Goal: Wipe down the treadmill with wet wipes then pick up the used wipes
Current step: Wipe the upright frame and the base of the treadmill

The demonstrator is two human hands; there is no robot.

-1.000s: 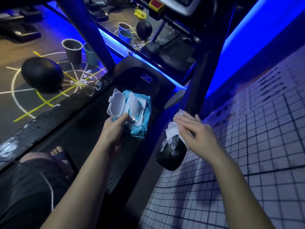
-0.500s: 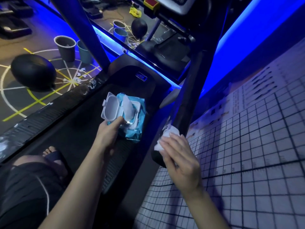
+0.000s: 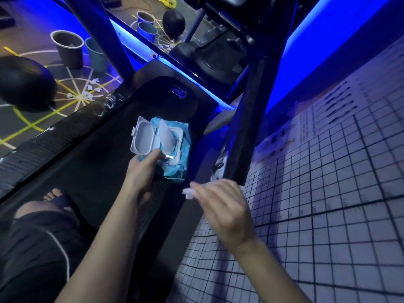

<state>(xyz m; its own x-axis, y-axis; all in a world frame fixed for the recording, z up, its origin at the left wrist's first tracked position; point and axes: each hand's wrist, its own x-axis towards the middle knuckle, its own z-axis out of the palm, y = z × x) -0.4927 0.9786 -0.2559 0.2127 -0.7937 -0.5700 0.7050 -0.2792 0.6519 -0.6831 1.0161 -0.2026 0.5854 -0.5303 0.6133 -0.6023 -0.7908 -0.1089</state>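
In the head view, a blue pack of wipes (image 3: 175, 171), lid open, is gripped by the left hand (image 3: 142, 171) at the centre of the frame, above the treadmill belt (image 3: 98, 160). A white wipe (image 3: 188, 192) is seen under the blurred right hand (image 3: 223, 211) at lower centre, beside the treadmill's post (image 3: 247, 127); whether it is gripped cannot be told.
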